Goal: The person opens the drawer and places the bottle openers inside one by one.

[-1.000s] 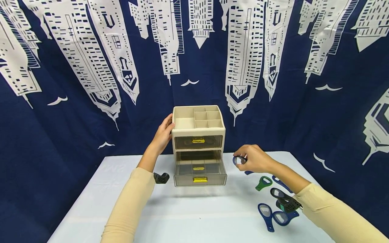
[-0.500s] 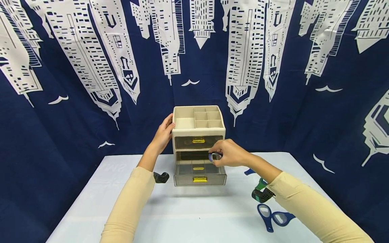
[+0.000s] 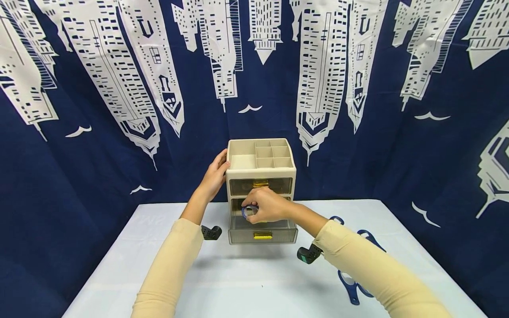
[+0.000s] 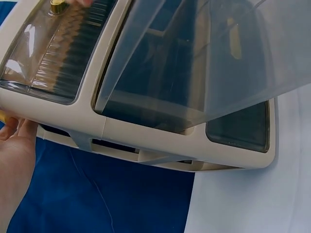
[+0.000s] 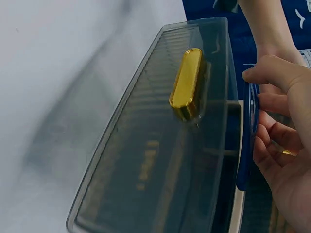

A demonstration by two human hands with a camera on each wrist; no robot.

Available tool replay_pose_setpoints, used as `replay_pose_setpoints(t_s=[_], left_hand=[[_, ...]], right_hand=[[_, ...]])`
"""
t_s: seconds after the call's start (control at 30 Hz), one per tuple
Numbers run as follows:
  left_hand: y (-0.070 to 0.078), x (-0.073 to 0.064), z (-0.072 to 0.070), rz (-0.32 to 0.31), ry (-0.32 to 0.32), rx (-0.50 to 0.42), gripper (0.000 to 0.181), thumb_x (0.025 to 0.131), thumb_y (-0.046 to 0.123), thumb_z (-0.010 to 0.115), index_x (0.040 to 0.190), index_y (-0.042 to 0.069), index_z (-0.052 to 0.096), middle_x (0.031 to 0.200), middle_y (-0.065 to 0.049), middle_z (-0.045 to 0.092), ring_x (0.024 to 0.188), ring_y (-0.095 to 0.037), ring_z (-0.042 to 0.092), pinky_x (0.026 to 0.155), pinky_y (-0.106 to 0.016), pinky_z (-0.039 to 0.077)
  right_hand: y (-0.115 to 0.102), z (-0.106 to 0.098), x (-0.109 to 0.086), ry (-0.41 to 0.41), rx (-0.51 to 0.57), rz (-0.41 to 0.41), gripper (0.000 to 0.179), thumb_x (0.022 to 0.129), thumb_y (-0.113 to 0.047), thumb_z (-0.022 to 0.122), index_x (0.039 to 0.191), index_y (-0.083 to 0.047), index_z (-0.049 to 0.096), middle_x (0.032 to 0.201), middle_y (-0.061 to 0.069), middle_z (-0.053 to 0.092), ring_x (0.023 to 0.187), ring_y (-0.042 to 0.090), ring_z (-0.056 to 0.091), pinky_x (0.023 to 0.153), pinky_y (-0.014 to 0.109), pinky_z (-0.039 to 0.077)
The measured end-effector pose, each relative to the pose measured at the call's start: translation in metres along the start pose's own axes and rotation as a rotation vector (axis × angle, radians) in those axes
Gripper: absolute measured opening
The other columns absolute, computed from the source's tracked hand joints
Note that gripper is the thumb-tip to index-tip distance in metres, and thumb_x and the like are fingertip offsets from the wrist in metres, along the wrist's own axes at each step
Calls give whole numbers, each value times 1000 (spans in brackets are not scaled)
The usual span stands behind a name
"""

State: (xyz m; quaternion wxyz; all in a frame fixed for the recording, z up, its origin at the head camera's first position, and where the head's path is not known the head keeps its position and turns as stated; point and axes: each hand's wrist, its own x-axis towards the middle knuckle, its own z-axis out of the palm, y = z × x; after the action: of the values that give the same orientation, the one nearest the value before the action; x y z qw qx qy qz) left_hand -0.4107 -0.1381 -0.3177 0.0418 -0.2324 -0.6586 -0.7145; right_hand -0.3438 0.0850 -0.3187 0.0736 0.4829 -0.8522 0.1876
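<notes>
Against navy skyline-print cloth (image 3: 207, 132), at white desk (image 3: 246, 287), pinching blue magnifying glass (image 5: 248, 141) in right hand (image 3: 267, 207), lens end leftward over pulled-out middle drawer (image 3: 240, 237), roughly parallel to its front, with left hand (image 3: 213, 177) farther off, resting on drawer organizer's (image 3: 260, 170) left side.

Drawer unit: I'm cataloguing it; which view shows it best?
The head view: drawer unit entirely in frame, top compartments included, though the right hand covers part. Left wrist shows its front closely, cropped; right wrist, mostly the open drawer.
</notes>
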Motion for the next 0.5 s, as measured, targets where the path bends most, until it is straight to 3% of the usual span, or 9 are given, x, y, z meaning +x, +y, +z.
replay_pose_setpoints(t_s=[0.3, 0.5], left_hand=[[0, 0, -2, -15, 0, 36, 58, 114, 15, 38, 167, 12, 14, 170, -12, 17, 152, -29, 25, 118, -55, 27], [0, 0, -3, -11, -13, 45, 58, 114, 16, 38, 167, 12, 14, 170, -13, 17, 152, -30, 24, 118, -56, 27]], right_hand=[[0, 12, 13, -32, -33, 3, 32, 86, -18, 80, 115, -2, 79, 110, 8, 72, 90, 17, 63, 77, 26, 52], [1, 17, 13, 55, -57, 43, 28, 93, -4, 78, 120, -2, 76, 116, 10, 73, 99, 24, 70, 83, 36, 56]])
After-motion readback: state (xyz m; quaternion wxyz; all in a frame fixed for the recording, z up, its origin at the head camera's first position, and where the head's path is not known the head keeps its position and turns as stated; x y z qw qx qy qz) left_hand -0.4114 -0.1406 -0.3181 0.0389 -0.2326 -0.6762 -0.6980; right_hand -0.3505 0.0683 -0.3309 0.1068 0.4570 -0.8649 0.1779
